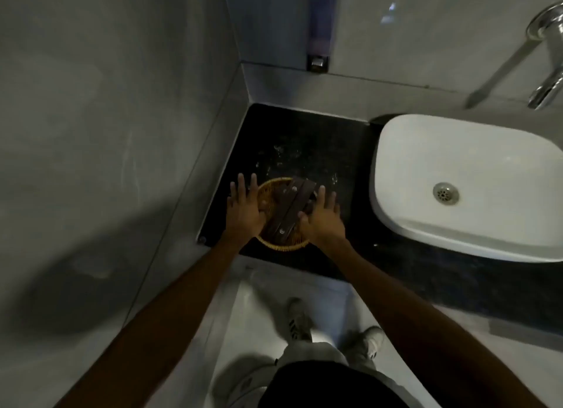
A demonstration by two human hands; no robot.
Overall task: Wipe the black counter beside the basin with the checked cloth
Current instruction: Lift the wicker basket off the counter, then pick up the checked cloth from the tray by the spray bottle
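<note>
The black counter [307,139] lies left of the white basin [475,163], with water drops on it behind a round wicker basket [283,246]. The basket has a dark wooden strip [294,206] across its top and sits near the counter's front left corner. My left hand [243,208] is against the basket's left side and my right hand [323,217] against its right side. Both have straight, spread fingers, with the thumbs at the rim. No checked cloth is in view.
Grey tiled walls close the counter at the left and back. A soap dispenser [320,29] hangs on the back wall, and a chrome tap [548,57] sticks out above the basin. My feet in sneakers stand on the pale floor [274,301] below the counter edge.
</note>
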